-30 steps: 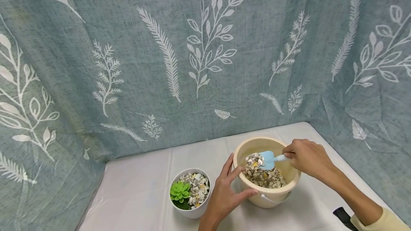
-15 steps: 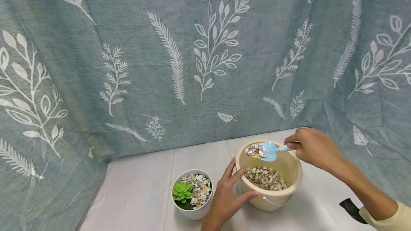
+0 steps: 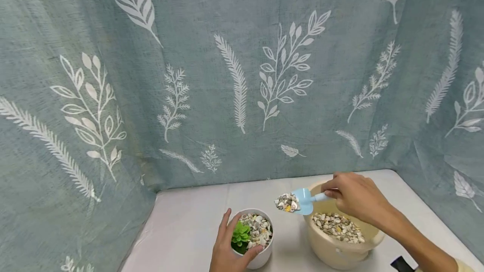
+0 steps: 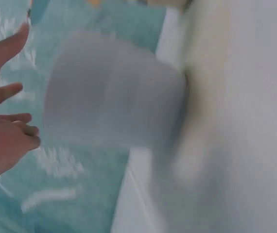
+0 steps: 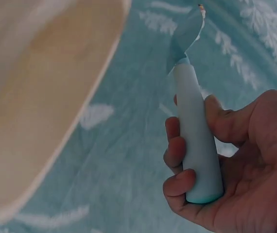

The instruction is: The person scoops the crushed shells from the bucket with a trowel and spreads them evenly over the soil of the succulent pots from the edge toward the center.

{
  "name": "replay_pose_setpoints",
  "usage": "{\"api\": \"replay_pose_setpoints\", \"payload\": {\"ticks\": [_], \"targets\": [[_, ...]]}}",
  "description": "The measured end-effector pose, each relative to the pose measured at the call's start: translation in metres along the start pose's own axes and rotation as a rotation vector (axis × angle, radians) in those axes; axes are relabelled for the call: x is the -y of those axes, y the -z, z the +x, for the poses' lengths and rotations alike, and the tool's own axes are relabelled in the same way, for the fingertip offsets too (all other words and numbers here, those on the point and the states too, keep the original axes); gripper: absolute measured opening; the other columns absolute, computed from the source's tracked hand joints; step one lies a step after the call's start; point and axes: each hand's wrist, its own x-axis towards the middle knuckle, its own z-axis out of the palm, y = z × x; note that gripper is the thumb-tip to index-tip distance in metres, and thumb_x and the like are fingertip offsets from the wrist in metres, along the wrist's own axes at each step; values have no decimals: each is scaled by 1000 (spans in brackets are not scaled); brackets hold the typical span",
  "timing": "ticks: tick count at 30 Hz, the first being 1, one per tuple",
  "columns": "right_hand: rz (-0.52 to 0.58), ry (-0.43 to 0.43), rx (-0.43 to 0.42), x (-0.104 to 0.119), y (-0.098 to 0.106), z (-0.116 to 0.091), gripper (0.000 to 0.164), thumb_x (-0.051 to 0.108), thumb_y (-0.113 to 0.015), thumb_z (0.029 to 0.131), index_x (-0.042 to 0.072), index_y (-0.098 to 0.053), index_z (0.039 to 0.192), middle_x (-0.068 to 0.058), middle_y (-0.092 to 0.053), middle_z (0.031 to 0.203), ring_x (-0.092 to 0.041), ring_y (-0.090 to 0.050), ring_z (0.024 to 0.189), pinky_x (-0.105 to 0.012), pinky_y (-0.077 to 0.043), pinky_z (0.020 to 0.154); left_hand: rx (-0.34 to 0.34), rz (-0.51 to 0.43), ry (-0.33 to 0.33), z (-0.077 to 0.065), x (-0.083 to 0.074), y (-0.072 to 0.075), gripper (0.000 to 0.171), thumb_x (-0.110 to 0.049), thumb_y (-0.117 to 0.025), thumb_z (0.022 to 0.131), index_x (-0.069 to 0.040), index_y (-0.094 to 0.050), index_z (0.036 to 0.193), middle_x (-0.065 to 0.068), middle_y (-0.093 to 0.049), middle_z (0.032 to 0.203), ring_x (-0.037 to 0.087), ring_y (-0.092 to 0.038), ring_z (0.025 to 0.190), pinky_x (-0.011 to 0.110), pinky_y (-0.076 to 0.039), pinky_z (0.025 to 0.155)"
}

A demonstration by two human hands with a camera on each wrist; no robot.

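In the head view my right hand (image 3: 357, 196) grips the white handle of a small light-blue toy shovel (image 3: 303, 201). A heap of small shells and pebbles (image 3: 286, 202) lies on its blade, which is held past the left side of a cream bucket (image 3: 327, 249). The right wrist view shows fingers and thumb curled round the shovel's handle (image 5: 195, 136). My left hand (image 3: 230, 249) is spread at the left rim of a white pot (image 3: 264, 256), its fingers fairly straight; the left wrist view shows them just off the pot's wall (image 4: 109, 92).
The pot holds a green artificial succulent (image 3: 240, 233) and shells (image 3: 261, 230). More shells (image 3: 338, 226) lie in the bucket. Both stand on a white-covered table (image 3: 181, 226), with a teal leaf-print curtain (image 3: 211, 95) behind. A black object (image 3: 401, 263) is near the right forearm.
The shovel has risen out of the bucket with its load and moved left over the bucket's edge. My left hand has left the bucket's rim for the pot. The head view has shifted left.
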Motion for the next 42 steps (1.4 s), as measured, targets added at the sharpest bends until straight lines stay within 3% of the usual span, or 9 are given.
{"api": "replay_pose_setpoints", "payload": {"ticks": [4,6,8,13,20,25,32,42], "targets": [[26,36,-6,8,-18,-4,17,15,-69,79,32,-72,81,17,-47,65,-3,-38,55,-22,-35,49,191,-41,130,-2,14,-3,103,-58,-75,61,-23,-27,145,19,-18,148,51,-30,125,61,-39,89],[37,98,-17,13,-31,-6,19,13,-70,78,32,-71,76,19,-48,65,0,-37,55,-19,-35,51,252,-61,145,-5,17,-5,107,-58,-75,62,-17,-23,146,24,-18,147,53,-29,124,62,-39,89],[51,167,-10,19,-45,-7,25,8,-68,76,31,-68,69,21,-46,61,1,-34,54,-17,-33,49,271,-64,137,-10,20,-7,110,-56,-76,62,-10,-22,146,26,-21,145,53,-31,123,61,-40,88],[103,245,49,34,-65,-1,36,-1,-62,72,28,-54,53,19,-33,53,-1,-25,52,-17,-21,45,235,-67,100,-14,24,-7,111,-53,-77,62,-9,-19,146,23,-29,143,46,-40,121,55,-42,90],[87,282,92,57,-73,9,39,-4,-58,66,27,-43,48,18,-29,53,-2,-24,52,-18,-19,45,230,-59,103,-15,26,0,108,-50,-77,63,-9,-21,145,22,-31,143,42,-43,120,47,-46,89],[88,300,93,70,-75,14,41,-6,-53,63,26,-33,47,15,-21,51,-3,-18,50,-19,-15,43,187,-21,90,-16,27,5,106,-55,-75,62,-7,-27,143,22,-32,142,41,-42,121,48,-44,90],[42,288,104,82,-68,21,35,0,-59,66,27,-46,48,16,-34,51,-4,-27,49,-21,-23,40,157,-18,100,-15,28,10,105,-54,-76,60,-10,-31,142,22,-33,142,41,-40,123,52,-40,94],[14,298,103,87,-61,24,32,1,-61,64,27,-49,49,15,-38,50,-4,-29,48,-21,-24,40,136,-16,118,-15,30,12,103,-53,-76,59,-8,-34,141,21,-33,142,40,-37,126,52,-38,96]]}}
